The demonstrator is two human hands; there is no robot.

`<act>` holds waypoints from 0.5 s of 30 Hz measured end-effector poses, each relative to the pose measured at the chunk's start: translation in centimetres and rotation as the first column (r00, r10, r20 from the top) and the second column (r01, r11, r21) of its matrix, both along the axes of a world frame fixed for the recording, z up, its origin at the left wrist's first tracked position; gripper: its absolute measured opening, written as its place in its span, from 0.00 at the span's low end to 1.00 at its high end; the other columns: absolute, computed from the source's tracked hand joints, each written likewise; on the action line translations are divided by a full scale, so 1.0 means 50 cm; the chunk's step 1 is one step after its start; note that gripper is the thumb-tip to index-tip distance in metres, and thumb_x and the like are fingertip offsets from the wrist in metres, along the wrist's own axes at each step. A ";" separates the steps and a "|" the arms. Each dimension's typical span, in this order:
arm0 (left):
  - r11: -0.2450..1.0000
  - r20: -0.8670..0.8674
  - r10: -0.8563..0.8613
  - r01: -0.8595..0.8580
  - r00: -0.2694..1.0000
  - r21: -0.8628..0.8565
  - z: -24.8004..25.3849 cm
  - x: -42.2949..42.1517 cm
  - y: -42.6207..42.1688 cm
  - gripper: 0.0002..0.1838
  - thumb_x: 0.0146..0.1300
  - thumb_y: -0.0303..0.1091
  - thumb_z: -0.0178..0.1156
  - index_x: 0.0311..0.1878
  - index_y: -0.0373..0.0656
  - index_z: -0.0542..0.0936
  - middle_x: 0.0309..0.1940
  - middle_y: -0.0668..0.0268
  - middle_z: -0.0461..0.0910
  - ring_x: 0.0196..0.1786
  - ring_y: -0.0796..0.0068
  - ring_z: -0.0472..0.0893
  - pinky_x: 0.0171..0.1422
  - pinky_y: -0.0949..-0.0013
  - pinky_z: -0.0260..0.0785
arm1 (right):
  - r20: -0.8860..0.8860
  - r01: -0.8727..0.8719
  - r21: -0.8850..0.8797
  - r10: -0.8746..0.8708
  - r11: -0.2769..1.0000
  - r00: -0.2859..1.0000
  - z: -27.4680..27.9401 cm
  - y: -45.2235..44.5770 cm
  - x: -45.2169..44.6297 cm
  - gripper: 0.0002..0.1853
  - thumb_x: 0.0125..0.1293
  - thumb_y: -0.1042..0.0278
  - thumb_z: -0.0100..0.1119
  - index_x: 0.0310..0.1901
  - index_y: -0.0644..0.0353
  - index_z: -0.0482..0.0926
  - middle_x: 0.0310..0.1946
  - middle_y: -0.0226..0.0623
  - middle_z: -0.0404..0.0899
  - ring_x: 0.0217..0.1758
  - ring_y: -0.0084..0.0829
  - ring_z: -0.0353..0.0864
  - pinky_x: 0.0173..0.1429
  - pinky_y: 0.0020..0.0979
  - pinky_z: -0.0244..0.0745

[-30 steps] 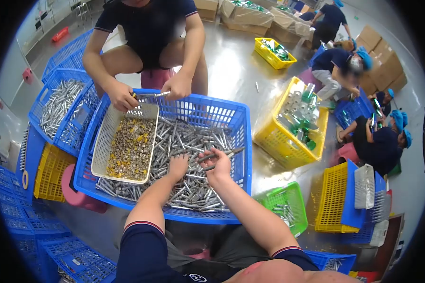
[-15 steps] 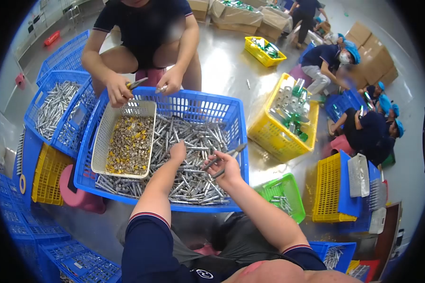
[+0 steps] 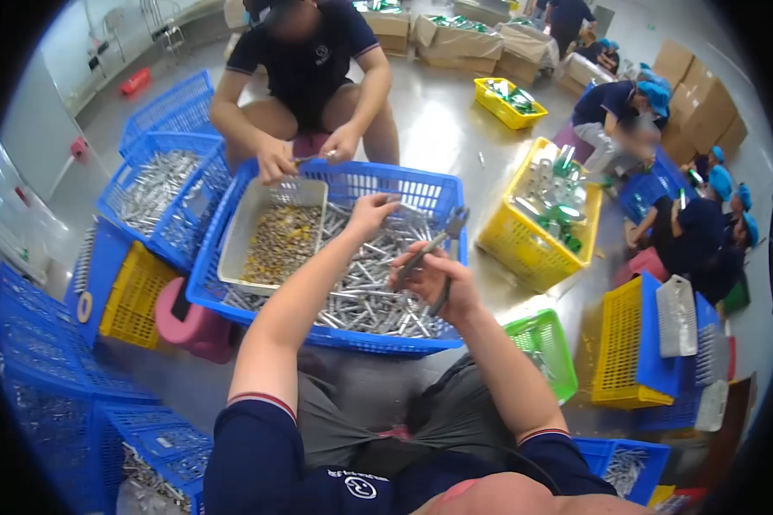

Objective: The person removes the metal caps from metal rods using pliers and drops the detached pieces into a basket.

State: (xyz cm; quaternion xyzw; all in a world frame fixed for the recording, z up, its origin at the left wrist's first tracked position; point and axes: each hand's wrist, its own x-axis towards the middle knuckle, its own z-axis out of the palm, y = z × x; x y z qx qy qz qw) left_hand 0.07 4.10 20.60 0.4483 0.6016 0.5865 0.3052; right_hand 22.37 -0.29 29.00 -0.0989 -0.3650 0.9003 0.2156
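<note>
A large blue crate [image 3: 335, 341] in front of me holds a heap of slim silvery metal tubes [image 3: 361, 300]. Over the heap's far part, my left hand [image 3: 369, 215] is closed with its fingertips together; what they pinch, if anything, is too small to make out. My right hand [image 3: 455, 287] grips pliers [image 3: 453, 227] above the crate's right side, the handles spread apart and the jaws pointing up and away. Left of my left hand, a white basket [image 3: 232, 249] full of small silver and yellow bits [image 3: 279, 245] rests in the crate.
Across the crate a seated person [image 3: 309, 81] works with both hands. A blue crate of metal tubes [image 3: 155, 189] and a pink stool [image 3: 189, 322] stand left. To the right are a yellow crate [image 3: 524, 249] with green-and-clear items and a green basket [image 3: 554, 343]. More people sit farther right.
My left hand has lifted out of the tubes and moved toward the crate's far side. My right hand has turned the pliers more upright, handles now spread. The whole view has shifted.
</note>
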 end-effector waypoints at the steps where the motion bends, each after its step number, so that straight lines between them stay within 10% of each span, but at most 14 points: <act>1: 0.997 0.142 -0.033 0.023 0.989 0.071 0.041 0.009 -0.016 0.12 0.58 0.33 0.60 0.42 0.36 0.80 0.30 0.73 0.78 0.32 0.87 0.71 0.39 0.80 0.63 | -0.032 0.010 0.029 -0.009 1.000 0.999 0.017 -0.001 0.006 0.16 0.61 0.63 0.48 0.49 0.60 0.69 0.43 0.47 0.75 0.47 0.47 0.76 0.54 0.45 0.69; 7: 0.971 0.409 0.141 -0.206 0.902 0.122 0.127 0.069 -0.194 0.18 0.68 0.37 0.46 0.56 0.36 0.69 0.35 0.68 0.76 0.34 0.80 0.73 0.44 0.76 0.65 | -0.208 -0.266 0.143 0.292 0.953 0.933 -0.001 0.013 0.024 0.21 0.60 0.60 0.51 0.52 0.66 0.70 0.41 0.44 0.76 0.47 0.44 0.75 0.56 0.42 0.65; 15: 0.977 0.650 -0.142 0.211 0.746 -0.029 0.184 0.130 -0.243 0.16 0.69 0.39 0.37 0.56 0.46 0.64 0.21 0.70 0.64 0.16 0.83 0.61 0.14 0.79 0.55 | 0.130 -0.726 0.134 0.715 0.674 0.687 -0.040 0.013 0.036 0.23 0.63 0.49 0.49 0.45 0.66 0.69 0.32 0.46 0.78 0.34 0.36 0.79 0.44 0.35 0.72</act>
